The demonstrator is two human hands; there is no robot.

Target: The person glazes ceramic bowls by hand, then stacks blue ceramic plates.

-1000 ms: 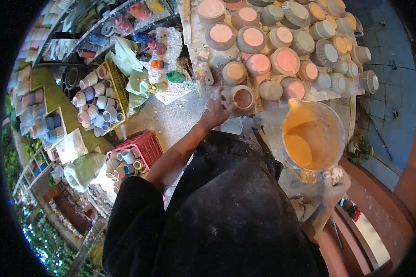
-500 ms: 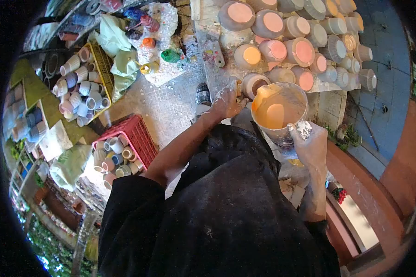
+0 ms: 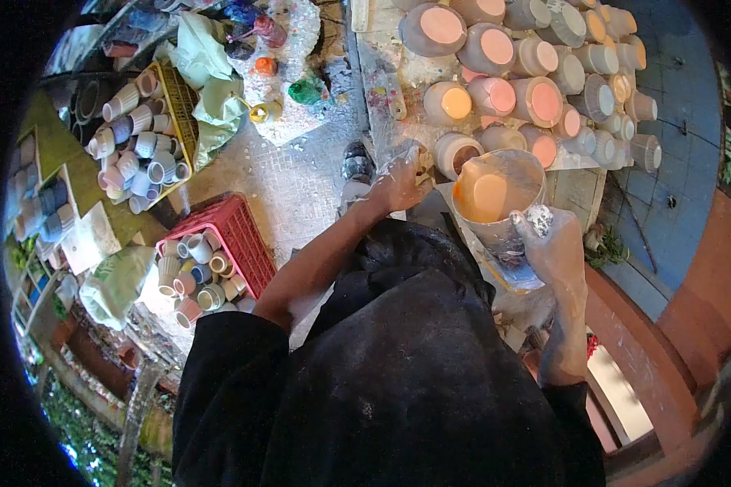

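Note:
My right hand (image 3: 548,235), crusted with pale slip, grips a clear plastic jug (image 3: 516,231) at its near right side. Orange liquid (image 3: 489,193) fills part of the jug, which leans left and away from me; orange streaks mark its lip. Just beyond the lip, at the table's near edge, lies the open mouth of a round plaster mould (image 3: 459,152), dark inside. My left hand (image 3: 400,183), also smeared white, reaches to the left of that mould with its fingers and thumb apart, fingertips close to its side.
Rows of moulds filled with pink (image 3: 536,101), orange (image 3: 448,103) and grey cover the table. On the left stand a red crate (image 3: 240,243) and a yellow crate (image 3: 179,105) of small cups. Paint bottles (image 3: 304,92) lie on a splattered sheet. A shoe (image 3: 356,162) shows below.
The view has shifted, carrying the table slightly rightward. The jug leans further, showing more of its outer side. My left hand stays by the open mould.

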